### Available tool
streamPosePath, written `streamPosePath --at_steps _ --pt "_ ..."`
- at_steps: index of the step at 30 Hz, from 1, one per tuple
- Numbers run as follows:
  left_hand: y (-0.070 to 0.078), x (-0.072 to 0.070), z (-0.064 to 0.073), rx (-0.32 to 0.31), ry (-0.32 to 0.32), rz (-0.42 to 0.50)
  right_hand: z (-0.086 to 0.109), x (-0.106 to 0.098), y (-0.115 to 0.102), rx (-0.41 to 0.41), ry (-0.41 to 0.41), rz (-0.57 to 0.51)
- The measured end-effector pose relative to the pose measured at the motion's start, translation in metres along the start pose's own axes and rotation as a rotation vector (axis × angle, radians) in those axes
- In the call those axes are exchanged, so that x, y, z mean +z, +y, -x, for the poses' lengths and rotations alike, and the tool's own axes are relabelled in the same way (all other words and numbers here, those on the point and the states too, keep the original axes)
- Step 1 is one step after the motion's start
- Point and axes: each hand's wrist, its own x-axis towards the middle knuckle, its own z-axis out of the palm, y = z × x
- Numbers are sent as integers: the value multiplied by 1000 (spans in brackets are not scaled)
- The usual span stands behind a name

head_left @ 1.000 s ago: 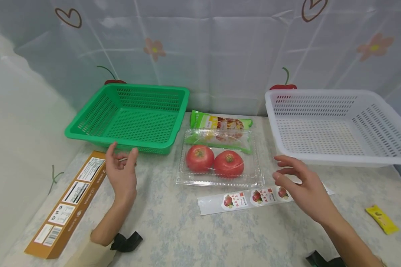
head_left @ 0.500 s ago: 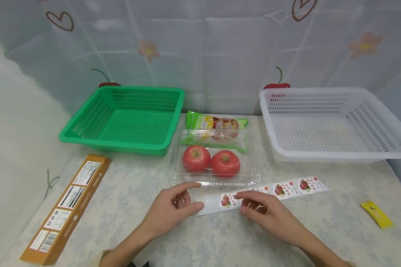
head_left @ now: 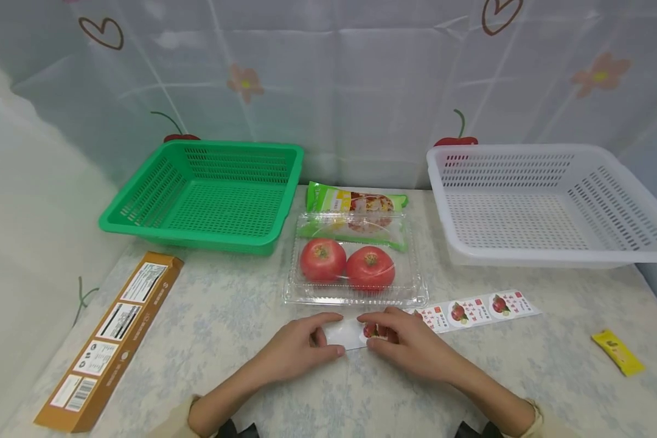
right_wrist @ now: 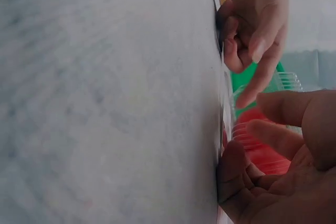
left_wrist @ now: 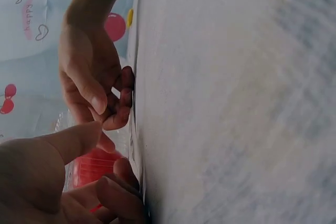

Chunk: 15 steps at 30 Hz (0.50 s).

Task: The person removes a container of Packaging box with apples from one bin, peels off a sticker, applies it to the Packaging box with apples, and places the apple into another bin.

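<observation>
1. Left hand (head_left: 300, 348) and right hand (head_left: 410, 345): thumbs and forefingers apart; I see no pinch.
2. Long white strip of red-fruit labels (head_left: 473, 312): on the pale table (head_left: 345, 401), at their fingertips. Likely light, floppy, easily creased; I'd edge-pinch the blank end (head_left: 344, 334).
3. Clear plastic box (head_left: 356, 300): just beyond.

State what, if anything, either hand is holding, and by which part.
No hold shows: the left hand and right hand, thumbs and forefingers apart, are at the blank end of the long white sticker strip printed with red fruit.
</observation>
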Motion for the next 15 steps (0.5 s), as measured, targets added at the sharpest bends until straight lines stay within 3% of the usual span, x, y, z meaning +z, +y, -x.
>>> streamPosePath --at_steps 4,15 --pt "-2 0 -3 0 23 -38 -3 1 1 32 -3 59" --pt "-2 2 -6 -15 48 -67 -8 5 3 8 7 168"
